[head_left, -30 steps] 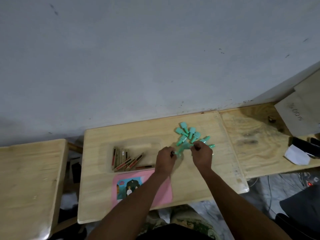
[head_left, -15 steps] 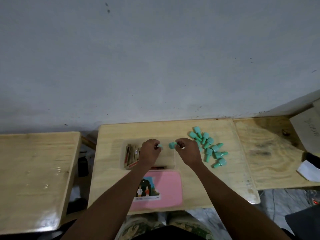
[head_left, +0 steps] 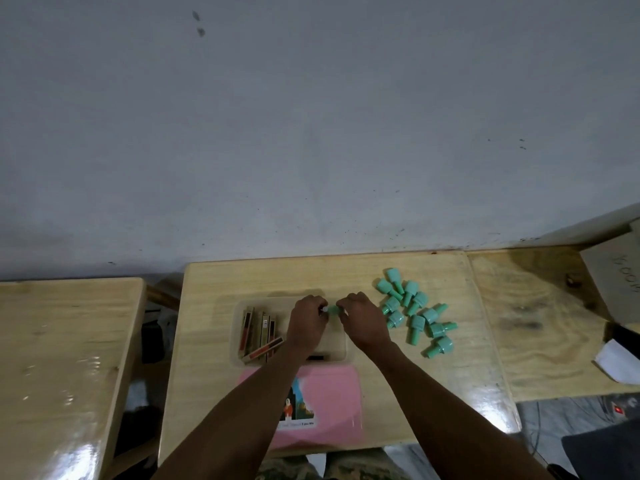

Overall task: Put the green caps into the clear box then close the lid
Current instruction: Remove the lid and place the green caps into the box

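Over the clear box (head_left: pixel 349 355) on the bench (head_left: pixel 207 341), left hand (head_left: pixel 306 325) and right hand (head_left: pixel 363 322), fingers curled, pinch one green cap (head_left: pixel 333 309) between them; loose caps (head_left: pixel 417 322) heaped just right.

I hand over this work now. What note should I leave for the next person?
Left hand and right hand: both pinch one green plastic cap above the clear plastic box.
Other green caps: loose pile on the wooden table, right of the box.
Pink flat lid: on the table before the box, off.
Done: no cap visible in the box; hands hide part.
Left: put all caps in, close lid.
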